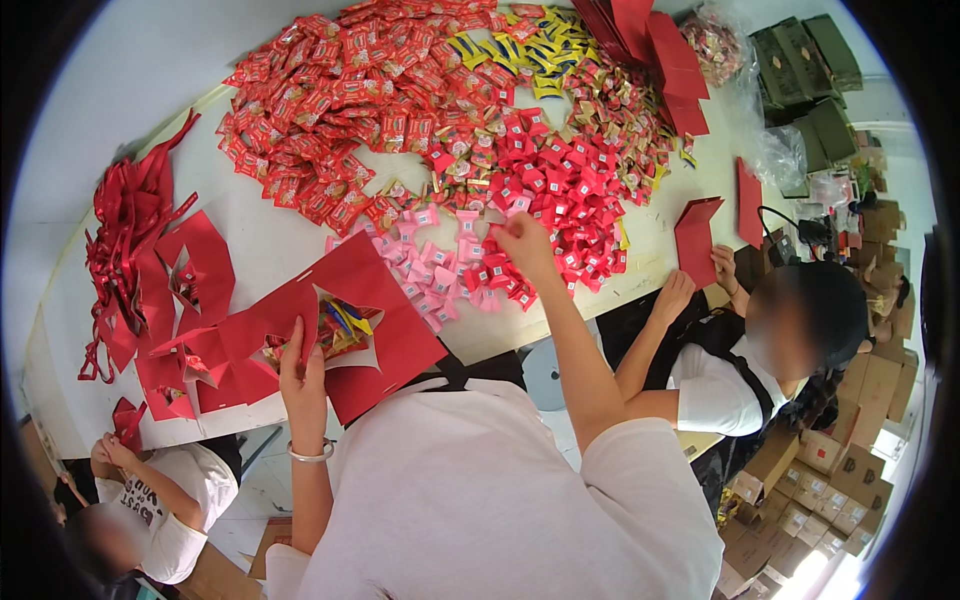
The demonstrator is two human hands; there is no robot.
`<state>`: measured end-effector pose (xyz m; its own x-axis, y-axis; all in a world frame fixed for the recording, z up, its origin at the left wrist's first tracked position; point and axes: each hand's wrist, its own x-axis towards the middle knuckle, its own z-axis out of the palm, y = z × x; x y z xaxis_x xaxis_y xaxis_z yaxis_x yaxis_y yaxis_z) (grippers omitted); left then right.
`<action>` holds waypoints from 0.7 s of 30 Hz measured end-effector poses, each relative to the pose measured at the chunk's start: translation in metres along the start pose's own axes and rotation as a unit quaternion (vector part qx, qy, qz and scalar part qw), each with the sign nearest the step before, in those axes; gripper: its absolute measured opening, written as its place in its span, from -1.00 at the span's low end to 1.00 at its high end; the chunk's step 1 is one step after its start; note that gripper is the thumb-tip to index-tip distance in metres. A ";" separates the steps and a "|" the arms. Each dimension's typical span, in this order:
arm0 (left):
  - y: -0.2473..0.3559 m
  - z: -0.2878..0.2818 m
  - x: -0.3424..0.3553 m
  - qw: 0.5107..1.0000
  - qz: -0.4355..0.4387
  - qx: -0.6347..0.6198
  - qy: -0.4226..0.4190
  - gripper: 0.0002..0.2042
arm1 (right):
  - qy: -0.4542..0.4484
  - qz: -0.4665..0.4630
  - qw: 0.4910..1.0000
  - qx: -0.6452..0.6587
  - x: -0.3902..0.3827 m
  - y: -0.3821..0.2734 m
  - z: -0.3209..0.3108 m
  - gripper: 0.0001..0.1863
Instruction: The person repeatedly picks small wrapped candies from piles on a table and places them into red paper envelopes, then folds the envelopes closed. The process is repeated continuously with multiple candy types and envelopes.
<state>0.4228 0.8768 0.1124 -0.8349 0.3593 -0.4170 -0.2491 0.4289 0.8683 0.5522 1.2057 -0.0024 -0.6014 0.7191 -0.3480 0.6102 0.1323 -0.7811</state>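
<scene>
My left hand (302, 365) grips an unfolded red card box (395, 355) with a cut opening full of mixed wrapped snacks (340, 325), some blue and yellow. My right hand (523, 242) reaches over the border between pale pink twisted packets (445, 267) and bright red ones with small white labels (560, 185), its fingers curled; what they hold, if anything, is hidden. Large red snack packets (340, 110) cover the back of the table, beside yellow packets (540, 55) and small mixed sweets (625, 105).
Red ribbons (135, 230) and other opened red boxes (195, 270) lie at left. A co-worker (730, 380) at right handles a red card (695, 240); another (170, 505) sits at lower left. The white table (665, 180) has green stacks (800, 60) and cartons (865, 390) beyond its right end.
</scene>
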 end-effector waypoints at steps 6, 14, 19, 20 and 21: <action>0.012 0.005 -0.002 0.999 0.031 -0.006 -0.013 -0.59 | 0.033 -0.052 0.923 -0.381 0.023 -0.010 0.025 -0.71; -0.015 0.011 0.007 0.983 0.142 0.115 0.026 -0.58 | -0.038 -0.065 0.939 0.334 -0.076 -0.146 0.027 -0.85; -0.003 0.021 0.010 0.996 0.079 0.043 -0.018 -0.58 | -0.149 -0.203 0.963 0.095 -0.124 -0.156 0.096 -0.68; -0.006 0.020 0.011 0.997 0.066 0.046 -0.018 -0.58 | -0.170 -0.183 0.967 0.054 -0.124 -0.156 0.098 -0.64; -0.014 0.015 0.011 0.995 0.076 0.070 -0.002 -0.59 | -0.190 -0.216 0.957 0.044 -0.125 -0.157 0.099 -0.62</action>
<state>0.4244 0.8870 0.0919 -0.8555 0.4322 -0.2852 -0.0494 0.4800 0.8759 0.4804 1.0274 0.1122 -0.9421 0.3080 -0.1327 0.2264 0.2921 -0.9292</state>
